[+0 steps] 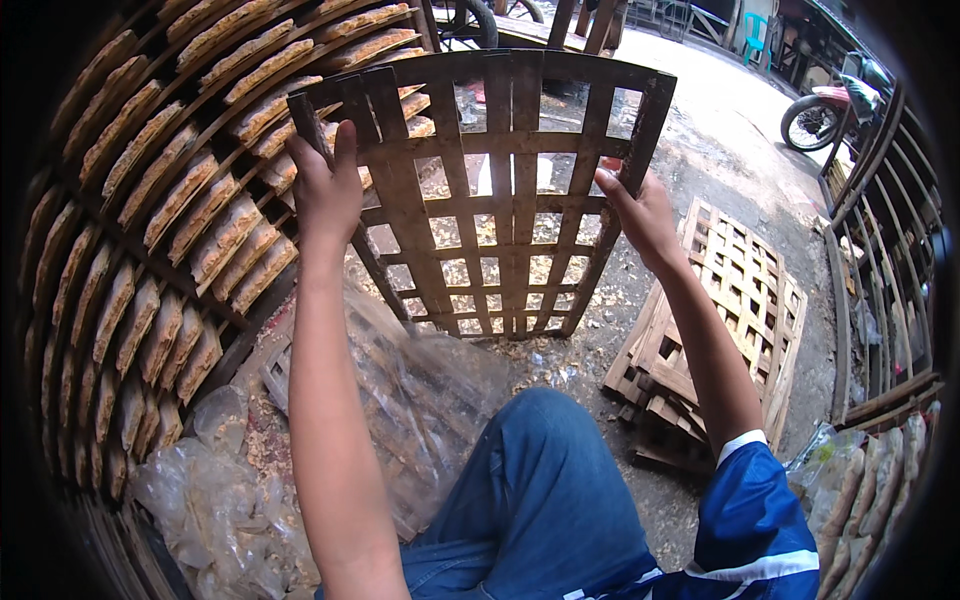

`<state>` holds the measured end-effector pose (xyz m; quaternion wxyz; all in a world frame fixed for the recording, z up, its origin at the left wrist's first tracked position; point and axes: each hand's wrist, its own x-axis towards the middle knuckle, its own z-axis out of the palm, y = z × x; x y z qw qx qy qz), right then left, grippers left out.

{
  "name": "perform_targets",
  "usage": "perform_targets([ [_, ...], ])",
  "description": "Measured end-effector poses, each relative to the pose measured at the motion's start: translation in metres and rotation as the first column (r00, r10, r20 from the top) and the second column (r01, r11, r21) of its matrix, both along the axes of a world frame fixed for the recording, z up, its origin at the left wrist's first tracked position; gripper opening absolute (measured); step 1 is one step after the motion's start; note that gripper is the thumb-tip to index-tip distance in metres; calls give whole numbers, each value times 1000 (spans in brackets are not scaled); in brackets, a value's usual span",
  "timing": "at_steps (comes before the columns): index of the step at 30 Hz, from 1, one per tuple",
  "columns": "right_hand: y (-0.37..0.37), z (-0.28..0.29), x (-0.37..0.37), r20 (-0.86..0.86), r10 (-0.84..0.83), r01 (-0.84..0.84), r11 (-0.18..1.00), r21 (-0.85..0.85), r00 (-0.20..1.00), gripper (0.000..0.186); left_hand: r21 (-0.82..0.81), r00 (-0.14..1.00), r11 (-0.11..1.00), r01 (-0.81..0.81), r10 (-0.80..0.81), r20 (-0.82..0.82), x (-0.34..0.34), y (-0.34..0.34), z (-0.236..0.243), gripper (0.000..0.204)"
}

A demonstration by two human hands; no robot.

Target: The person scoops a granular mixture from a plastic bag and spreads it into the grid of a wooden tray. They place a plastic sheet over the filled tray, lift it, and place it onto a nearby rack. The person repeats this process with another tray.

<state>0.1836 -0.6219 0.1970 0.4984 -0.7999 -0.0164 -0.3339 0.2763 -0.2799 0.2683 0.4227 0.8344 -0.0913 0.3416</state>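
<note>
Upright in front of me stands a dark wooden lattice rack, a frame of crossed slats with square gaps. My left hand grips its left edge, thumb up along the frame. On the right edge, my right hand is closed around the side slat. The rack's lower end is close to the littered ground; whether it touches I cannot tell. To its right lies a stack of paler lattice racks. Beneath my left forearm, a clear plastic sheet covers slatted wood.
Shelving at the left holds many pale, crusty slabs on slats. Crumpled plastic bags lie at lower left. A slatted fence runs along the right, above long wrapped pieces. Further off are a motorcycle and a turquoise chair.
</note>
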Motion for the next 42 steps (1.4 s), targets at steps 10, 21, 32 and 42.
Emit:
perform_targets([
  [10, -17, -55, -6, -79, 260, -251, 962, 107, 962, 25, -11, 1000, 1000, 6, -6, 16, -1, 5, -3, 96],
  [21, 23, -67, -14, -59, -281, 273, 955, -114, 958, 39, 2, 999, 1000, 23, -23, 39, -4, 5, -3, 93],
  [32, 19, -79, -16, 22, -181, 182, 973, -145, 983, 26, 1, 999, 1000, -7, 7, 41, 1, 4, -6, 87],
  [42, 14, -70, -12, 156, -172, 187, 978, -88, 973, 36, 7, 997, 1000, 25, -25, 66, 1, 2, -6, 84],
])
